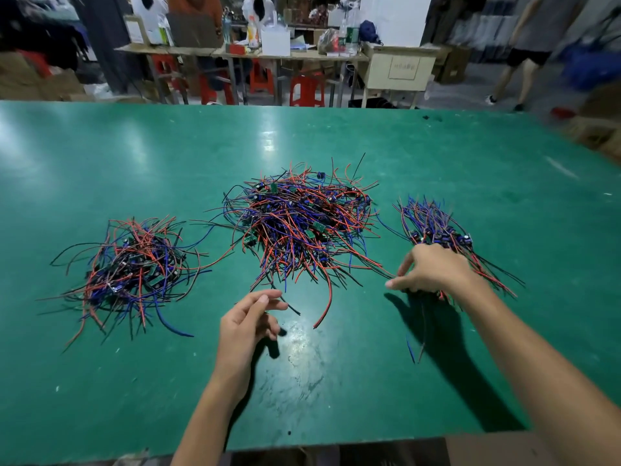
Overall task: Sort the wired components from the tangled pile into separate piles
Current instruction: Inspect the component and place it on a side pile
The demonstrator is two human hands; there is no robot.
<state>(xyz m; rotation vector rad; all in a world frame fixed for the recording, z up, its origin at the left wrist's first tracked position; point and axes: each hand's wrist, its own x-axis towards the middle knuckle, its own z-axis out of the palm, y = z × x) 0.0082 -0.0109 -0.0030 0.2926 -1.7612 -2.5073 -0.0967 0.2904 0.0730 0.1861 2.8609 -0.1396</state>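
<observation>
three wire piles lie on the green surface (134, 156): tangled pile (302, 223) centre, left pile (131, 267), right pile (433, 223). right hand (433, 270) rests on the right pile's near end, grip loose, fingers extended. left hand (245, 324) hovers below the tangle, grip relaxed, holding nothing.

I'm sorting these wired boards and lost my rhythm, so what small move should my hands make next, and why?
Probably let the right hand set its bundle onto the right pile, which it already rests against, while the left hand, fingers loosely curled and seemingly empty, reaches forward to the tangled middle pile. That pile is the largest, and its loose wire ends lie just ahead of the left fingers.
</observation>
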